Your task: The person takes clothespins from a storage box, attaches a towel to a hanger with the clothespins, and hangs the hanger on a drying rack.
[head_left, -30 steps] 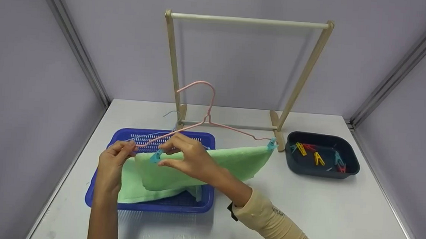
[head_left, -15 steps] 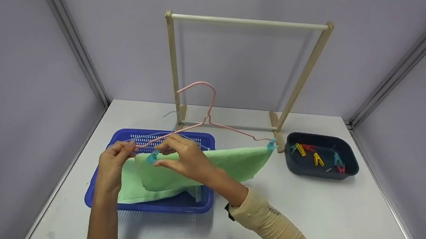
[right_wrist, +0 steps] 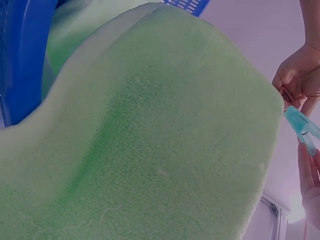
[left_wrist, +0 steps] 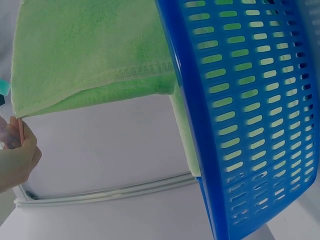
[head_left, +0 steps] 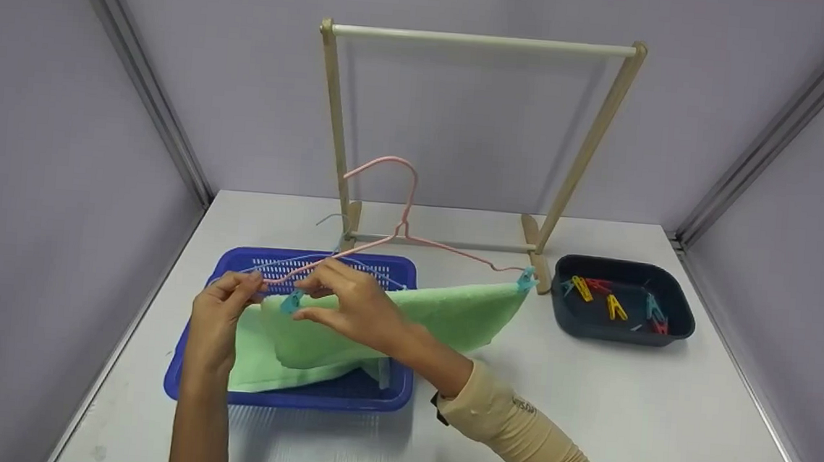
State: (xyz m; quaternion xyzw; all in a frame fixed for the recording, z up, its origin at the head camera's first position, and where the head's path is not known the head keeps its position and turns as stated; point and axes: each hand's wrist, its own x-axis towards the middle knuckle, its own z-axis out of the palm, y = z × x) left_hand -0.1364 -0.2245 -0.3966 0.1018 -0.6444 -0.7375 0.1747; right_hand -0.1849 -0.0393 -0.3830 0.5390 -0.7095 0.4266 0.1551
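Note:
A green towel (head_left: 450,310) hangs folded along the lower bar of a pink hanger (head_left: 409,187). One blue clothespin (head_left: 526,279) clips its right end to the hanger. At the hanger's left corner my left hand (head_left: 219,315) pinches the pink bar together with the towel's edge. My right hand (head_left: 356,303) pinches a second blue clothespin (head_left: 292,302) by its handles, its tip close to the towel's top left edge. The right wrist view shows this light blue clothespin (right_wrist: 301,125) beside the towel's corner, near the left hand's fingers.
Below the towel stands a blue basket (head_left: 342,404) with more green cloth (head_left: 264,376) and a light blue hanger (head_left: 343,237). A wooden drying rack (head_left: 483,40) rises behind. On the right sits a dark tub (head_left: 593,331) of several clothespins.
My right hand has moved slightly left with the blue clothespin, toward the left hand. The left hand, hanger and towel have stayed nearly still.

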